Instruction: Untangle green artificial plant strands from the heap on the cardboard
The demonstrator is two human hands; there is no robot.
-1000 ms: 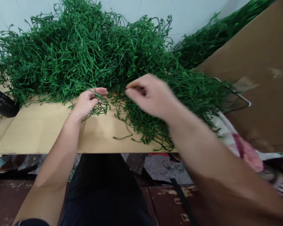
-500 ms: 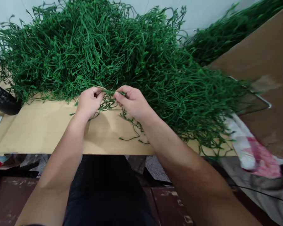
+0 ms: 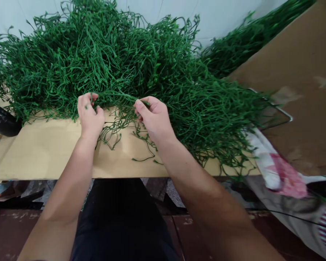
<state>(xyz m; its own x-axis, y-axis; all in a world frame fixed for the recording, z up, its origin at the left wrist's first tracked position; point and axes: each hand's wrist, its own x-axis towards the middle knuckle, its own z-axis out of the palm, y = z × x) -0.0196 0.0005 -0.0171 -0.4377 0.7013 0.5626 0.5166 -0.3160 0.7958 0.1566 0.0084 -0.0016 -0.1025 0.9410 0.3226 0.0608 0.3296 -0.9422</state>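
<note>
A big heap of thin green plant stems (image 3: 111,61) with small forked tips lies along the back of the cardboard sheet (image 3: 51,148). My right hand (image 3: 154,116) is closed, with thumb and forefinger pinching the end of a few green stems (image 3: 119,95) that stretch leftward. Against the heap's front edge, my left hand (image 3: 90,114) has its thumb and fingers apart, and a bit of green shows among its fingers. Several loose stems (image 3: 112,134) hang and lie on the cardboard between the hands.
A black bottle (image 3: 2,119) lies tilted at the left. On the right lean a large brown cardboard panel (image 3: 296,79) and a bent metal wire (image 3: 284,114). A white and pink cloth (image 3: 282,174) hangs below them. More stems (image 3: 241,43) lie behind the panel.
My left hand has moved left, away from the right hand, and its fingers have opened. The right hand keeps its pinch on the stems. The whole view has shifted slightly.
</note>
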